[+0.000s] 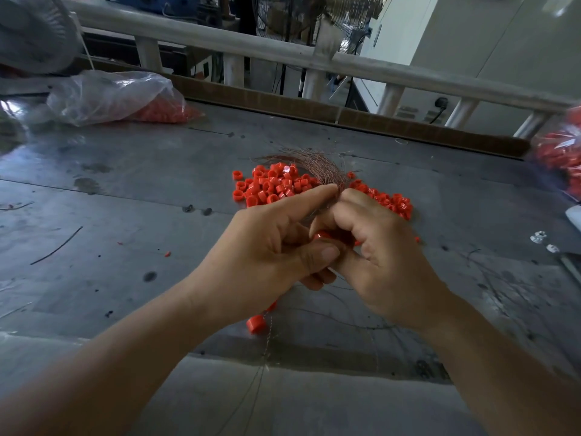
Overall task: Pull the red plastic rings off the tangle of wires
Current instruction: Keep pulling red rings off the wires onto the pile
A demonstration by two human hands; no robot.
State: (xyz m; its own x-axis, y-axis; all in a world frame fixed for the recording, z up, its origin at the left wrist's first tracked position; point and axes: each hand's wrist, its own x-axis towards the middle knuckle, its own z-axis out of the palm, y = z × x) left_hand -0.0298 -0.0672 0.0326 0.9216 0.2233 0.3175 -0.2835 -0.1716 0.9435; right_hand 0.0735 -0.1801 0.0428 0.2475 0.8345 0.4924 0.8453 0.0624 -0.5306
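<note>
Two bare hands meet just above the grey, scuffed metal counter (125,190), closed together on the tangle of thin copper-coloured wires (317,165). The left hand (273,243) has its forefinger stretched up to pinch the tangle where it leaves the grip, and its thumb is bent in against one small red plastic ring (322,236). The right hand (377,247) has its fingers (361,215) curled tight over the same spot. Holding it this way seems meant to keep the wires steady so the ring can be worked along and off them.

The free ends of the wires fan out beyond the hands, over the heap of loose red plastic rings (270,187) on the counter. That heap is probably where freed rings are dropped. Another red ring (256,324) hangs on a fine strand below the left wrist, so more is left to strip.

How many rings sit inside the grip, and which fingers actually hold the one that shows, is hidden by the knuckles. The clear plastic bag of red pieces (119,96) far left is hazy. A second bag (559,155) is cut off by the right edge and blurred.
</note>
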